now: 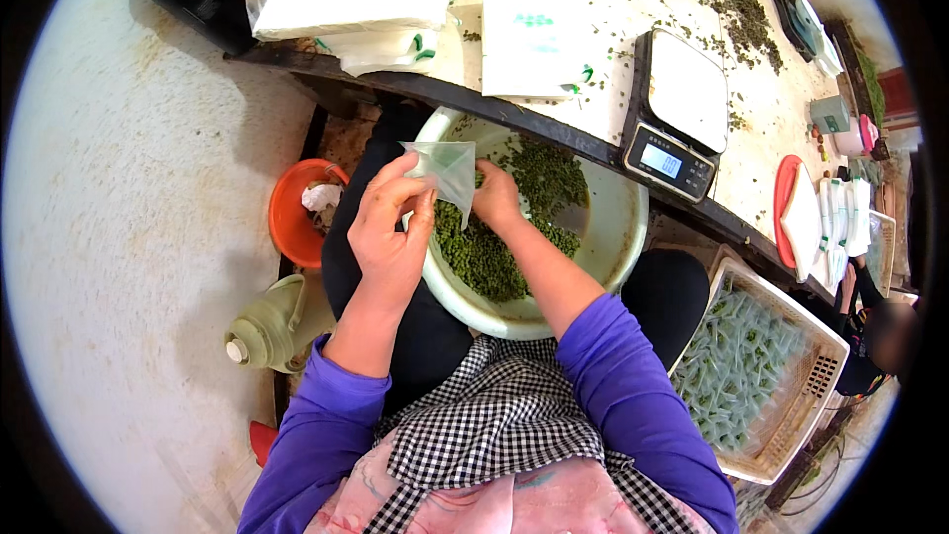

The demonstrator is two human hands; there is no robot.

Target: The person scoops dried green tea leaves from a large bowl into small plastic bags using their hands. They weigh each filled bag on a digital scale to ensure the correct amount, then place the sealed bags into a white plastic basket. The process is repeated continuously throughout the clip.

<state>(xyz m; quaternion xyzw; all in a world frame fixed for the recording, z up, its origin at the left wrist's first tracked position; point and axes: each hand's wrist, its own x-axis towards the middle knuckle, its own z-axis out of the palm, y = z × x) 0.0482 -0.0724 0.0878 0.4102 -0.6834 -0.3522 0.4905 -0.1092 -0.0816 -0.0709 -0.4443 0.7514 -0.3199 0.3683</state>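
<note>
Holding a translucent bag — left hand, over the basin.

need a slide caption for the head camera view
Left hand holds a translucent bag, right hand close beside it, over a pale basin of small green pieces.

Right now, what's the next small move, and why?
Probably bring a few green pieces up with the right hand: the left hand pinches a clear bag that looks empty, and the right hand is close beside it, over the basin of loose pieces. Its fingertips are partly hidden.
</note>
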